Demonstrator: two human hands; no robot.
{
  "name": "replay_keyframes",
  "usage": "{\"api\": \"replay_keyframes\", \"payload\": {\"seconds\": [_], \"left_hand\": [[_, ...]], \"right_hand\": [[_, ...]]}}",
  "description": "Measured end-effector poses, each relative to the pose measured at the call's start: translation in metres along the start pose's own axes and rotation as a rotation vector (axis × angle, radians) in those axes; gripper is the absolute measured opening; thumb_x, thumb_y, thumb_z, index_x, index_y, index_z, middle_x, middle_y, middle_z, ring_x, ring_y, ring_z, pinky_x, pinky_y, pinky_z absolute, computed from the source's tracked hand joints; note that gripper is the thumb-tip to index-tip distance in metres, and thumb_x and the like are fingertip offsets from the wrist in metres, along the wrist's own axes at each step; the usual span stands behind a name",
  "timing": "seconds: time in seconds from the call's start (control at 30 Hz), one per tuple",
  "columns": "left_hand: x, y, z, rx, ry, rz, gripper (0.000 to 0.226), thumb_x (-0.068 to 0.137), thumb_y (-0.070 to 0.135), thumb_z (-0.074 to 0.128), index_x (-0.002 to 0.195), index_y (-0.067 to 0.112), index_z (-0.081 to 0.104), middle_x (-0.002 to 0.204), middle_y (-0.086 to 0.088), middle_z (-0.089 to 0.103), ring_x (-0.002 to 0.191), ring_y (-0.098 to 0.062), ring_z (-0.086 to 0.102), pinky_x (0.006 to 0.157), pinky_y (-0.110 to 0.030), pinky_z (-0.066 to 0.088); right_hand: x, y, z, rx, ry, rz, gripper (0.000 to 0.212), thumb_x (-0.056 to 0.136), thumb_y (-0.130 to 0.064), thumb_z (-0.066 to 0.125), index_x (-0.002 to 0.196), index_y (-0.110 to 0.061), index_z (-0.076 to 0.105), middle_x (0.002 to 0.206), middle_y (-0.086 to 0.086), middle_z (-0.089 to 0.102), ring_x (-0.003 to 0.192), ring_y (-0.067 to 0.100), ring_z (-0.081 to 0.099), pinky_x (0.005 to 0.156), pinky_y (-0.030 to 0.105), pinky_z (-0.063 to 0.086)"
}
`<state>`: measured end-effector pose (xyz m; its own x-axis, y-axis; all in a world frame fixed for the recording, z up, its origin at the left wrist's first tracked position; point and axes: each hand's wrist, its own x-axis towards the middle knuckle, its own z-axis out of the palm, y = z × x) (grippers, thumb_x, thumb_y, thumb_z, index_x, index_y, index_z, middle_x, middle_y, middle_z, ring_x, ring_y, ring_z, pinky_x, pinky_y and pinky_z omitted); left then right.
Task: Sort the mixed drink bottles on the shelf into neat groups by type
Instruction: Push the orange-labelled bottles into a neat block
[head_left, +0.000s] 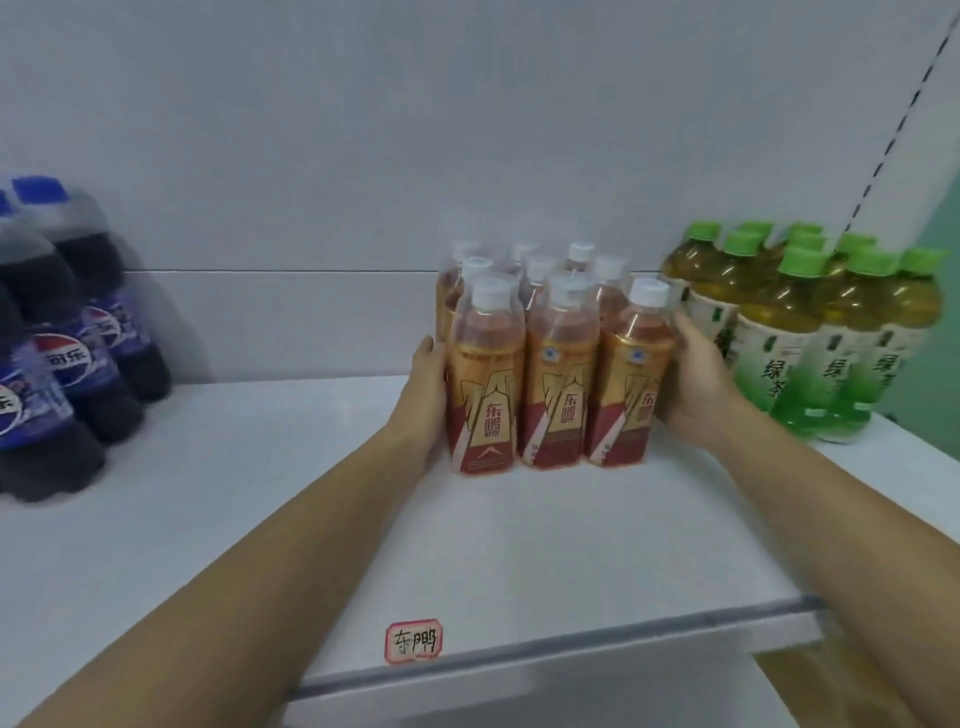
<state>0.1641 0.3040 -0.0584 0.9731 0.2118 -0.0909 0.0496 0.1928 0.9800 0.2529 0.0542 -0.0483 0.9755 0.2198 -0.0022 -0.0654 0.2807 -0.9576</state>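
Several orange energy-drink bottles (558, 364) with white caps and red-gold labels stand in tight rows at the middle of the white shelf (519, 545). My left hand (423, 400) presses flat against the left side of the group. My right hand (693, 379) cups the right side, its fingers against the front right bottle. Dark cola bottles (67, 353) with blue caps stand grouped at the far left. Green tea bottles (810, 322) with green caps stand grouped at the right, just behind my right hand.
A handwritten red-bordered label (413, 640) sticks to the shelf's front edge below the orange bottles. A white back wall (467, 130) closes the shelf behind. Bare shelf surface lies between the cola group and the orange group.
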Motion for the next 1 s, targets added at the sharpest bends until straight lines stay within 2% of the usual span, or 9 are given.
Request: {"api": "replay_keyframes", "payload": {"seconds": [0.07,0.17,0.33,0.47,0.57,0.63,0.73,0.83,1.0], "left_hand": [[0.003,-0.001,0.007,-0.12,-0.02,-0.02,0.061,0.104,0.06,0.03,0.136,0.018,0.06,0.118,-0.012,0.075,0.11,-0.028,0.072,0.099,-0.05,0.056],[0.009,-0.002,0.015,-0.245,0.02,0.01,0.062,0.104,0.058,0.033,0.126,0.014,0.069,0.115,-0.017,0.075,0.11,-0.033,0.071,0.099,-0.05,0.055],[0.015,-0.008,0.015,-0.289,0.041,0.027,0.061,0.102,0.056,0.039,0.13,0.01,0.067,0.119,-0.019,0.072,0.111,-0.035,0.07,0.1,-0.051,0.054],[0.014,-0.007,0.013,-0.267,0.076,0.043,0.052,0.102,0.054,0.04,0.102,0.017,0.077,0.101,-0.012,0.078,0.095,-0.027,0.075,0.084,-0.041,0.059],[0.014,-0.007,0.006,-0.304,0.057,0.063,0.056,0.102,0.051,0.04,0.079,0.022,0.082,0.086,-0.008,0.078,0.077,-0.021,0.077,0.063,-0.031,0.06],[0.012,-0.005,-0.002,-0.301,0.034,0.084,0.059,0.102,0.05,0.039,0.073,0.024,0.083,0.082,-0.006,0.078,0.073,-0.019,0.076,0.059,-0.029,0.059],[0.012,-0.005,-0.019,-0.295,0.053,0.097,0.058,0.101,0.05,0.039,0.07,0.025,0.082,0.081,-0.005,0.078,0.073,-0.019,0.076,0.06,-0.029,0.059],[0.01,-0.004,-0.041,-0.294,0.06,0.111,0.059,0.1,0.052,0.038,0.073,0.026,0.083,0.088,-0.007,0.079,0.08,-0.021,0.077,0.063,-0.031,0.06],[0.001,0.004,-0.082,-0.335,0.078,0.148,0.056,0.099,0.053,0.041,0.082,0.023,0.084,0.095,-0.009,0.08,0.086,-0.023,0.077,0.066,-0.034,0.061]], "right_hand": [[0.008,0.009,-0.004,0.049,-0.073,0.172,0.063,0.086,-0.072,0.057,0.126,-0.027,0.073,0.131,0.012,0.07,0.126,0.04,0.062,0.107,0.063,0.042],[0.016,0.023,-0.002,0.07,-0.088,0.263,0.069,0.065,-0.068,0.077,0.116,-0.022,0.078,0.127,0.017,0.07,0.114,0.043,0.068,0.105,0.064,0.044],[0.024,0.03,0.001,0.11,-0.023,0.249,0.071,0.083,-0.068,0.06,0.132,-0.018,0.069,0.131,0.019,0.068,0.123,0.045,0.062,0.112,0.061,0.038],[0.025,0.033,0.002,0.133,-0.115,0.223,0.075,0.08,-0.063,0.063,0.138,-0.015,0.064,0.132,0.02,0.067,0.122,0.042,0.063,0.112,0.06,0.04],[0.025,0.035,0.009,0.157,-0.17,0.207,0.063,0.085,-0.063,0.06,0.125,-0.016,0.073,0.133,0.019,0.067,0.121,0.041,0.065,0.11,0.059,0.043],[0.023,0.037,0.017,0.18,-0.216,0.232,0.06,0.081,-0.064,0.062,0.117,-0.018,0.078,0.129,0.019,0.069,0.117,0.041,0.067,0.101,0.058,0.051],[0.015,0.04,0.035,0.254,-0.336,0.245,0.058,0.073,-0.063,0.069,0.106,-0.017,0.082,0.119,0.018,0.073,0.105,0.039,0.073,0.078,0.052,0.061],[0.012,0.045,0.058,0.309,-0.38,0.248,0.052,0.09,-0.06,0.057,0.101,-0.017,0.083,0.114,0.016,0.076,0.103,0.036,0.074,0.082,0.048,0.059],[0.013,0.057,0.102,0.329,-0.457,0.263,0.052,0.095,-0.058,0.052,0.108,-0.016,0.081,0.121,0.017,0.073,0.113,0.036,0.07,0.091,0.049,0.056]]}}
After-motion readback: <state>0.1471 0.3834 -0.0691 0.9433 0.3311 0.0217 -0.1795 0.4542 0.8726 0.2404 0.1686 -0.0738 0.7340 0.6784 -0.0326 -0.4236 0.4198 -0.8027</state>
